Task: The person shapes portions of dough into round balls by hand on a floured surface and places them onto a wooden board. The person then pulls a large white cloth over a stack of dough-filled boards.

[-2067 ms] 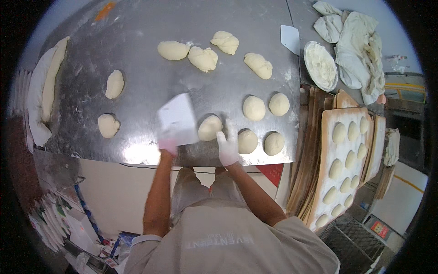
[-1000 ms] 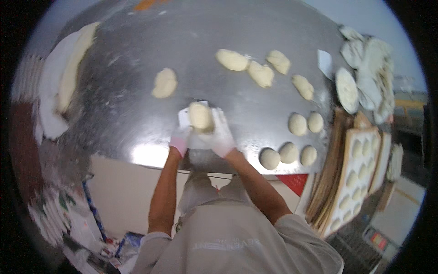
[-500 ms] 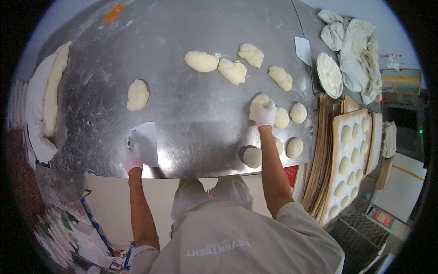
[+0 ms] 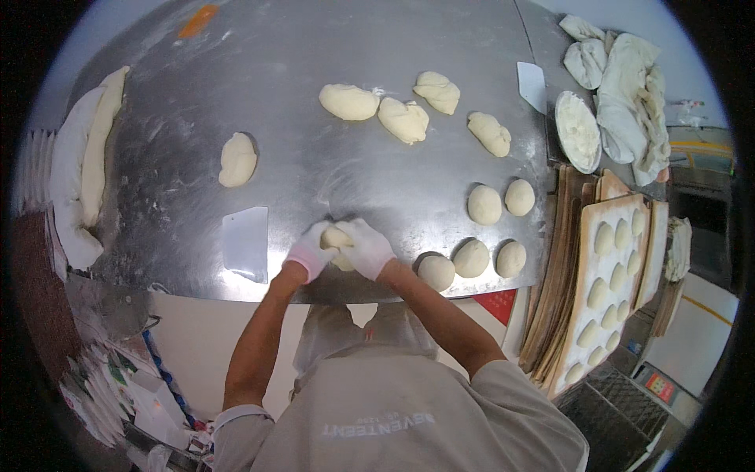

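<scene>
At the near middle of the metal table, both gloved hands are closed round one piece of dough. My left hand grips its left side and my right hand its right side; fingers and thumbs partly cover it. Left of my hands lies a flat white scraper. To the right sit several smooth round dough balls. Farther back rest several rough dough pieces, and a single oval dough piece lies at the left.
A long dough roll lies on a cloth at the left edge. At the right are a bowl of flour, crumpled cloths, a second white scraper and upright boards, the front one a floured board bearing several dough balls.
My left hand has let go of the scraper and moved right. My right hand has brought a dough piece from the right to the middle, where both hands now hold it.
</scene>
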Demonstrator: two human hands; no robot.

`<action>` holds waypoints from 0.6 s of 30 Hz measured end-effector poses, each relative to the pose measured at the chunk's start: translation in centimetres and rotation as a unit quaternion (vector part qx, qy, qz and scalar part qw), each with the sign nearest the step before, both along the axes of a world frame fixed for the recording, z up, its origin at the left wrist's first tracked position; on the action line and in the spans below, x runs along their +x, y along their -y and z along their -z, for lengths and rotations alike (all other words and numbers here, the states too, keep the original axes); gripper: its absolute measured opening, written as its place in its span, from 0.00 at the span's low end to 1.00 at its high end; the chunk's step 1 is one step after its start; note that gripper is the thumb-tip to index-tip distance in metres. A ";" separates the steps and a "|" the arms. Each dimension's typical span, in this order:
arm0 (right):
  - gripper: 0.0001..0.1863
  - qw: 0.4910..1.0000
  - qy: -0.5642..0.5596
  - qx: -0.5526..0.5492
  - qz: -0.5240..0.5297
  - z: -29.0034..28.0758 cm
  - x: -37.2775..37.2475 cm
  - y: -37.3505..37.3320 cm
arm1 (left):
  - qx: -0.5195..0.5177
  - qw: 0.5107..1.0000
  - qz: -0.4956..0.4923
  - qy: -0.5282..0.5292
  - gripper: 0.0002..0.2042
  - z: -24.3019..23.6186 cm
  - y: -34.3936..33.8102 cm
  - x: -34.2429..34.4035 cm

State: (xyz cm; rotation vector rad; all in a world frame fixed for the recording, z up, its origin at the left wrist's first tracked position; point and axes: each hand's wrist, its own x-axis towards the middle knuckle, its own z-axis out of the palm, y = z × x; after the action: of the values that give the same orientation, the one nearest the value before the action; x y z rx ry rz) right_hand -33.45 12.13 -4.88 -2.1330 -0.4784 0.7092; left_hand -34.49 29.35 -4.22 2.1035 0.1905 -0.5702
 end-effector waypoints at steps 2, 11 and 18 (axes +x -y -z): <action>0.23 0.997 -0.021 -0.072 0.013 1.1 -0.5 0.0 | 0.077 0.991 0.027 -0.102 0.23 -0.2 0.4 0.3; 0.29 0.971 0.216 -0.090 0.038 4.2 4.9 -2.9 | 0.126 0.953 0.119 0.249 0.24 1.8 -1.3 1.1; 0.35 0.989 0.089 0.024 -0.111 2.5 0.9 -1.9 | 0.015 0.992 -0.031 -0.118 0.23 0.8 -0.3 -1.7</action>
State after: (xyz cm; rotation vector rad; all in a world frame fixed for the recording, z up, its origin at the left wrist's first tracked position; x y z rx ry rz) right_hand -32.52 14.08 -7.43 -2.1267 -0.8322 0.6240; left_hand -36.19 29.67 -4.98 2.0477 0.4006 -0.7825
